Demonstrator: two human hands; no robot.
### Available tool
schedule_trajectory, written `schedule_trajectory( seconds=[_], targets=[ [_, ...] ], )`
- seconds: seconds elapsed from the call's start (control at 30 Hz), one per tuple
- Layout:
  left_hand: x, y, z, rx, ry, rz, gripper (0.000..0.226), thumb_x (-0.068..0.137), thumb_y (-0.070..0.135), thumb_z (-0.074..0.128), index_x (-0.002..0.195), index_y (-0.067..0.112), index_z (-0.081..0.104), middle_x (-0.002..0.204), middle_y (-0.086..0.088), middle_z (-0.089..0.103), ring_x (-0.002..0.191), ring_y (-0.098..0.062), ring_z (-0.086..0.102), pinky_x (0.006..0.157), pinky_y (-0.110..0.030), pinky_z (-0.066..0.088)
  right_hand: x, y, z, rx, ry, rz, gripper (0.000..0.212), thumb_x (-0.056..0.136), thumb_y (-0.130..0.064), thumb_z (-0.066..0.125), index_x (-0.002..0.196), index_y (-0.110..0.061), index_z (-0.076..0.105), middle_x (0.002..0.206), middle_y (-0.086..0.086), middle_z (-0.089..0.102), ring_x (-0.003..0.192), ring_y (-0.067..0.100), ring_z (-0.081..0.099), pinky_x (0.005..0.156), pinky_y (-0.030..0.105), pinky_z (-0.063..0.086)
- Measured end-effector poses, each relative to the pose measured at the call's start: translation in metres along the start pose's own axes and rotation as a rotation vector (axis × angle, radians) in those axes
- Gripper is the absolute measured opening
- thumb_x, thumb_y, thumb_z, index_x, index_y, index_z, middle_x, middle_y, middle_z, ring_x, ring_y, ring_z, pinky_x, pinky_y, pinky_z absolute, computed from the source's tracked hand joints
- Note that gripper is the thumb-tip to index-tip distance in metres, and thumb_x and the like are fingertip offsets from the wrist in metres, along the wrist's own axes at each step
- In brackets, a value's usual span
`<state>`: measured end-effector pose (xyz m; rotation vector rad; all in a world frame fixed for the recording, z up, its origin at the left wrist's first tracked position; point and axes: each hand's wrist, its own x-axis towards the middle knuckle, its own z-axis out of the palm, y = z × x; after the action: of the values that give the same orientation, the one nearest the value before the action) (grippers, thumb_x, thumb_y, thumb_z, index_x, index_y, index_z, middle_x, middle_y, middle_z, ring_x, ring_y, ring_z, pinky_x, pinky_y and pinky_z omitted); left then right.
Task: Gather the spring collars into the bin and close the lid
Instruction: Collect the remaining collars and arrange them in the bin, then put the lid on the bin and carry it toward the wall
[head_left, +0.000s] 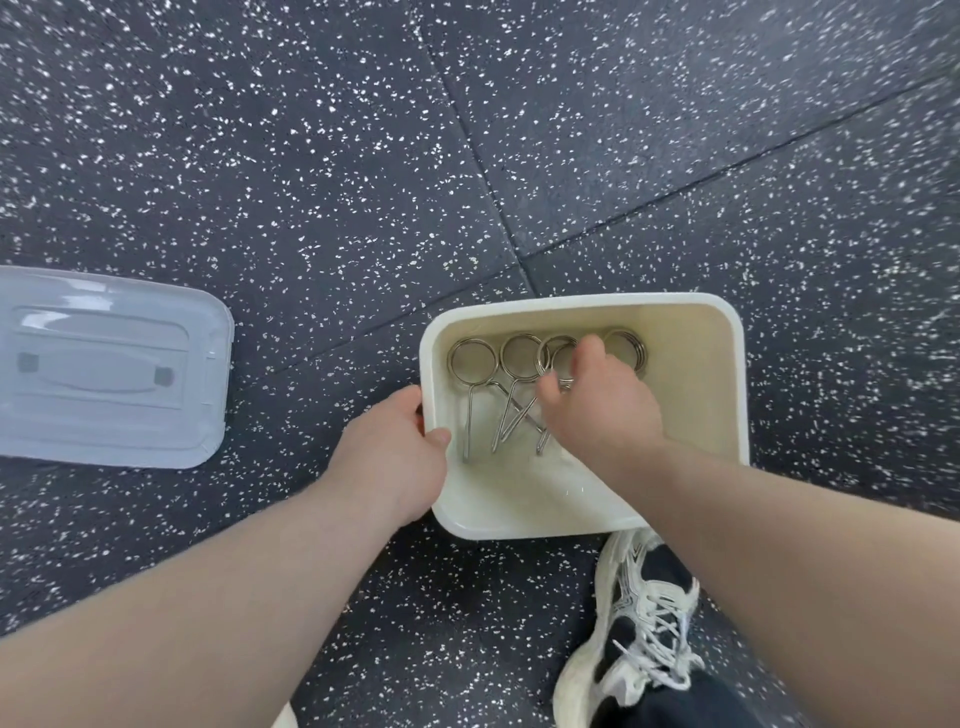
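A cream plastic bin (722, 395) stands open on the speckled floor. Several metal spring collars (472, 358) lie side by side inside it, rings toward the far wall. My left hand (395, 452) grips the bin's left rim, thumb over the edge. My right hand (597, 405) reaches down into the bin, fingers closed around one of the middle collars; its palm hides part of them. The translucent grey lid (109, 369) lies flat on the floor well to the left of the bin, apart from it.
Dark rubber floor tiles with white flecks and seams (467, 135) surround everything. A white and black sneaker (639, 623) with a dark trouser leg sits just in front of the bin's near right corner.
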<state>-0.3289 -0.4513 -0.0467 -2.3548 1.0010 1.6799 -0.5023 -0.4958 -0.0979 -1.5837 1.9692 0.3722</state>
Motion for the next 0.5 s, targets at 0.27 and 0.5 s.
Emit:
schedule_trajectory(
  seconds=[0.27, 0.5],
  targets=[
    [-0.018, -0.006, -0.056, -0.026, 0.104, 0.098, 0.044, 0.097, 0.027, 0.050, 0.140, 0.031, 0.048, 0.131, 0.014, 0.060, 0.108, -0.014, 0.059, 0.086, -0.027, 0.044, -0.038, -0.089, -0.045, 0.360, 0.129, -0.275, 0.020, 0.089, -0.027, 0.048, 0.072, -0.017, 0.042, 0.056, -0.003, 0.048, 0.057, 0.022, 0.044, 0.054, 0.036, 0.036],
    [-0.012, -0.064, -0.126, -0.070, 0.199, 0.090, 0.037, 0.096, 0.024, 0.049, 0.132, 0.027, 0.056, 0.123, 0.010, 0.065, 0.095, -0.009, 0.052, 0.081, -0.025, 0.038, -0.063, -0.195, -0.030, 0.385, 0.050, -0.473, 0.019, 0.091, -0.029, 0.051, 0.077, -0.017, 0.046, 0.060, -0.002, 0.054, 0.060, 0.022, 0.052, 0.058, 0.038, 0.045]
  ],
)
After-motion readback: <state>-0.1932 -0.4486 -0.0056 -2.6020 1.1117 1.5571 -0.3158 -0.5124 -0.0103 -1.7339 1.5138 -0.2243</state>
